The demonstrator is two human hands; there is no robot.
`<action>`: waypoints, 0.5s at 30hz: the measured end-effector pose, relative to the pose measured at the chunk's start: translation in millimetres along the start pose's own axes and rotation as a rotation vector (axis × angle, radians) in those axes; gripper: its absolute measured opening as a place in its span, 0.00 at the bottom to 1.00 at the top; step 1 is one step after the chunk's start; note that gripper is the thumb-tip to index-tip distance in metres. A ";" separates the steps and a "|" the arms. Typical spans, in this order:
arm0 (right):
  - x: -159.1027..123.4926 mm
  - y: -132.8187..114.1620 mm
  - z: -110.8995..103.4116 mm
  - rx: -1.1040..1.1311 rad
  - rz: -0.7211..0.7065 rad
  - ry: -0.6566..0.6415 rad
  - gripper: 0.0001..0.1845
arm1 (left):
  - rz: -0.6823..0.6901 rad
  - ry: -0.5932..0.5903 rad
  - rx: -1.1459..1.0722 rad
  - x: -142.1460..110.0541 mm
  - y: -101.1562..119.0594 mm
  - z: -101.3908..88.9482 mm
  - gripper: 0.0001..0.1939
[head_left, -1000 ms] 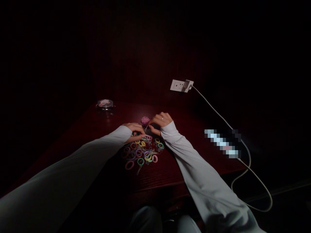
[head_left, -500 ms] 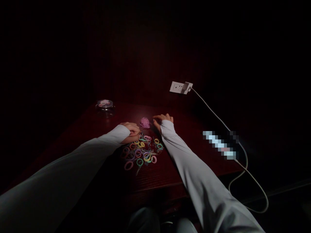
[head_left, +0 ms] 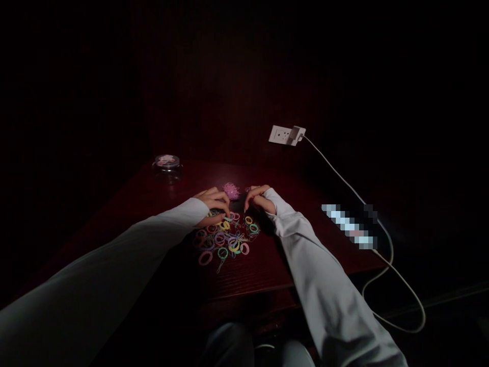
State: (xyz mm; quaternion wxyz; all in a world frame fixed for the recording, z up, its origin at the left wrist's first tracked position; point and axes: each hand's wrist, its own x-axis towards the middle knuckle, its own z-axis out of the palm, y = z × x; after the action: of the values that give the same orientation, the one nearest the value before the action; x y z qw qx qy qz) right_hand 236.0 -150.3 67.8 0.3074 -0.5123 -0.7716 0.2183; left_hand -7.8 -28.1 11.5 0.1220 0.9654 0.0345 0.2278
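Note:
Colourful coil-like hair ties (head_left: 219,238) and small rubber bands lie in a loose pile on the dark red table. My left hand (head_left: 214,203) rests over the pile's upper left, fingers apart, thumb low near a yellow tie (head_left: 225,225). At the upper right of the pile is my right hand (head_left: 260,198), its fingers curled downward and close together. Whatever they may hold is hidden. Between and beyond both hands sits a bunch of pink bands (head_left: 231,191). A small pink bit (head_left: 248,189) lies just behind my right fingers.
A clear lidded jar (head_left: 167,168) stands at the table's far left. On the right lies a pixelated bright device (head_left: 349,227). A white cable (head_left: 332,167) runs from a charger (head_left: 298,135) in the wall socket (head_left: 280,134) down past the table's right edge (head_left: 376,271).
My left fingers have spread from a closed shape and moved slightly right. My right hand has turned, and its fingers have curled down toward the pile. The view has shifted slightly.

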 end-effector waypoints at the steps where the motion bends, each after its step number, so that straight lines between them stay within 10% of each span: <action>1: -1.6 -2.6 -0.5 0.030 0.013 -0.048 0.17 | -0.004 -0.002 -0.002 0.1 -0.9 0.0 0.15; 15: -2.8 -3.8 16.7 0.120 0.164 -0.168 0.12 | -0.020 -0.003 -0.021 2.2 0.5 -4.7 0.14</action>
State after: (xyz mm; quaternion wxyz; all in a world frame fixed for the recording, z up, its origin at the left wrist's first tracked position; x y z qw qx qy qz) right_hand 222.6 -154.6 57.7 0.2529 -0.5343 -0.7358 0.3303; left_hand -7.9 -27.3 16.7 0.1345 0.9640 0.0415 0.2257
